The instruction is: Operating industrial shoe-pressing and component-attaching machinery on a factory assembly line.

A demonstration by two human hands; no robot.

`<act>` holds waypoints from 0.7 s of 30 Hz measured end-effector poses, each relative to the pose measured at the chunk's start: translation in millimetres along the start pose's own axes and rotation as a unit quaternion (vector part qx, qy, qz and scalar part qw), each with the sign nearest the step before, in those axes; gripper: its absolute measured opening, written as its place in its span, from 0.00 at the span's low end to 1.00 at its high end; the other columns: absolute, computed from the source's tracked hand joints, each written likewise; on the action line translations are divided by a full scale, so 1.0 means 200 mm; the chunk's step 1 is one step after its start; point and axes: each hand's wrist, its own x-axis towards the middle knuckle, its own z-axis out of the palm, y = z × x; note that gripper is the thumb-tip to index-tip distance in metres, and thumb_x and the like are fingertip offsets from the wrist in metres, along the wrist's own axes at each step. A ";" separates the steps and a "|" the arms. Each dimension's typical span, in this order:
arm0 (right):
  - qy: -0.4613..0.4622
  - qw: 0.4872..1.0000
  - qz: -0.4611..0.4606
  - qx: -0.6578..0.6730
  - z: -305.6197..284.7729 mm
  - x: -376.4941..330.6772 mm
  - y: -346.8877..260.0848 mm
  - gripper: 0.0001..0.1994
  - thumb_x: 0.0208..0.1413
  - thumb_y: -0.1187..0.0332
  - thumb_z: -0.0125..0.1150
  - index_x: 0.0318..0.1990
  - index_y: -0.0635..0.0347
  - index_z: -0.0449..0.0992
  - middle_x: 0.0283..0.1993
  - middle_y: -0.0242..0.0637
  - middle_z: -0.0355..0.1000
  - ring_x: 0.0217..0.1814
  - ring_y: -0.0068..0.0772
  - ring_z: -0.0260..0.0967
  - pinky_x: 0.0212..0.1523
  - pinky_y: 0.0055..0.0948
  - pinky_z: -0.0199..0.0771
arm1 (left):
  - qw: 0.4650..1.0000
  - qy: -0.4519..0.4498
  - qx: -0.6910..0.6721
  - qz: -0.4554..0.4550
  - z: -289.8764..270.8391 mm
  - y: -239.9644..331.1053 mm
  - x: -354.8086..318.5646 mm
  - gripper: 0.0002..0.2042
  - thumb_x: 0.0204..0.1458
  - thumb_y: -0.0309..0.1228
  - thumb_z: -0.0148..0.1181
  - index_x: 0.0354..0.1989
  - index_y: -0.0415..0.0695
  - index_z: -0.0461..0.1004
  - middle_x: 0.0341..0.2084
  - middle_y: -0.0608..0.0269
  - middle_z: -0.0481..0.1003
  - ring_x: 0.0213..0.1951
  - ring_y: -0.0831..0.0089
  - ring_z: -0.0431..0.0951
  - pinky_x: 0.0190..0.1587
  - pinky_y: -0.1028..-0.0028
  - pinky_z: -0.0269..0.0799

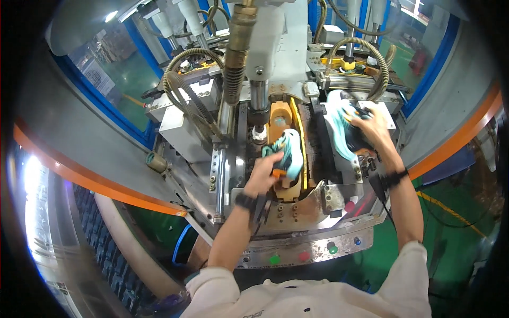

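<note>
My left hand [262, 177] is closed round a shoe [289, 153] with a dark and teal upper and a white and pale teal sole. That shoe is tilted over an orange-yellow pad [280, 119] in the middle of the machine. Farther right, my right hand [375, 130] grips a second shoe [339, 124] of like colours, slightly smeared by motion. Its pale sole faces left, beside the dark rail of the machine's bed. A dark band is on each of my wrists.
Above the pad stands a steel press rod [259, 95], with a thick hose fitting [237, 58] to its left. A panel with coloured buttons [304, 256] runs along the near edge. Orange-edged guards [101, 183] curve on both sides. Shoes [347, 66] sit in far stations.
</note>
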 end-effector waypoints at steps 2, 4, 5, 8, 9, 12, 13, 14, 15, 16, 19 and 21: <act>-0.092 0.992 0.008 -0.089 0.24 0.18 -0.12 0.32 0.33 0.56 0.74 0.45 0.71 0.75 0.45 0.52 0.75 0.46 0.42 0.75 0.46 0.35 0.75 | 0.999 -0.011 -0.028 0.025 -0.04 -0.07 -0.34 0.12 0.56 0.30 0.60 0.48 0.42 0.74 0.41 0.63 0.79 0.39 0.71 0.81 0.39 0.67 0.79; -0.168 0.976 0.006 -0.137 0.57 0.27 -0.18 0.32 0.32 0.54 0.74 0.44 0.71 0.76 0.46 0.55 0.75 0.49 0.46 0.75 0.48 0.37 0.75 | 0.999 0.029 -0.036 0.012 -0.08 -0.13 -0.68 0.13 0.56 0.30 0.60 0.49 0.42 0.73 0.40 0.65 0.79 0.39 0.73 0.80 0.39 0.69 0.79; -0.209 0.966 0.011 -0.148 0.73 0.28 -0.22 0.32 0.33 0.55 0.74 0.44 0.71 0.77 0.47 0.55 0.75 0.50 0.47 0.75 0.49 0.38 0.75 | 0.998 0.057 -0.036 -0.001 -0.09 -0.13 -0.87 0.14 0.56 0.29 0.60 0.49 0.41 0.73 0.39 0.67 0.78 0.38 0.74 0.80 0.40 0.70 0.78; -0.177 0.968 -0.024 -0.178 1.07 0.11 -0.36 0.24 0.38 0.61 0.70 0.41 0.71 0.76 0.45 0.55 0.77 0.49 0.49 0.76 0.50 0.39 0.76 | 0.986 0.163 -0.025 0.033 -0.25 -0.28 -1.31 0.17 0.54 0.26 0.59 0.52 0.37 0.71 0.40 0.65 0.77 0.39 0.73 0.79 0.42 0.71 0.77; -0.132 0.967 -0.066 -0.208 1.20 0.10 -0.29 0.22 0.40 0.63 0.68 0.41 0.71 0.76 0.44 0.56 0.77 0.47 0.50 0.77 0.50 0.40 0.76 | 0.979 0.190 -0.040 0.062 -0.26 -0.34 -1.43 0.18 0.54 0.25 0.58 0.54 0.36 0.70 0.41 0.63 0.77 0.40 0.73 0.79 0.43 0.71 0.77; -0.052 0.969 -0.089 -0.226 1.43 0.03 -0.14 0.22 0.48 0.67 0.62 0.49 0.69 0.65 0.40 0.56 0.77 0.42 0.53 0.78 0.44 0.43 0.79 | 0.936 0.303 -0.111 0.138 -0.30 -0.49 -1.76 0.22 0.53 0.26 0.58 0.56 0.34 0.67 0.44 0.60 0.76 0.43 0.69 0.79 0.46 0.70 0.76; -0.029 0.969 -0.094 -0.229 1.45 0.00 -0.16 0.21 0.49 0.67 0.61 0.48 0.68 0.64 0.40 0.55 0.77 0.42 0.54 0.78 0.42 0.43 0.80 | 0.927 0.315 -0.120 0.164 -0.31 -0.55 -1.83 0.22 0.53 0.27 0.59 0.56 0.33 0.67 0.45 0.59 0.76 0.44 0.69 0.78 0.48 0.71 0.75; 0.023 0.968 -0.099 -0.228 1.49 0.02 -0.13 0.22 0.50 0.68 0.61 0.49 0.69 0.63 0.38 0.54 0.77 0.39 0.53 0.79 0.39 0.43 0.81 | 0.906 0.352 -0.130 0.197 -0.30 -0.61 -1.91 0.21 0.52 0.27 0.60 0.55 0.34 0.68 0.43 0.59 0.76 0.42 0.69 0.79 0.45 0.70 0.77; -0.046 0.979 -0.064 -0.187 1.49 0.01 -0.19 0.32 0.47 0.59 0.67 0.54 0.68 0.60 0.43 0.58 0.75 0.46 0.58 0.76 0.46 0.50 0.77 | 0.896 0.370 -0.133 0.205 -0.31 -0.70 -1.99 0.21 0.52 0.27 0.60 0.55 0.34 0.68 0.43 0.59 0.76 0.42 0.69 0.79 0.45 0.70 0.77; -0.061 0.974 -0.072 -0.205 1.49 -0.06 -0.22 0.32 0.48 0.61 0.66 0.57 0.66 0.59 0.47 0.59 0.73 0.48 0.56 0.75 0.48 0.48 0.77 | 0.855 0.445 -0.153 0.218 -0.33 -0.80 -2.07 0.21 0.52 0.27 0.61 0.54 0.35 0.69 0.42 0.59 0.77 0.41 0.69 0.80 0.42 0.70 0.77; -0.051 0.942 -0.313 -0.113 1.32 -0.42 -0.21 0.32 0.50 0.63 0.65 0.62 0.60 0.60 0.56 0.55 0.68 0.55 0.54 0.70 0.54 0.45 0.73 | 0.765 0.538 -0.226 0.270 -0.23 -1.02 -2.18 0.17 0.53 0.25 0.61 0.51 0.36 0.70 0.40 0.60 0.78 0.39 0.69 0.81 0.36 0.69 0.79; -0.149 0.918 -0.367 0.023 1.06 -0.91 -0.29 0.16 0.52 0.74 0.60 0.50 0.62 0.73 0.45 0.48 0.74 0.47 0.52 0.72 0.46 0.43 0.72 | 0.762 0.537 -0.259 0.253 -0.17 -1.15 -2.22 0.16 0.54 0.25 0.61 0.50 0.36 0.72 0.39 0.60 0.78 0.39 0.69 0.81 0.38 0.69 0.78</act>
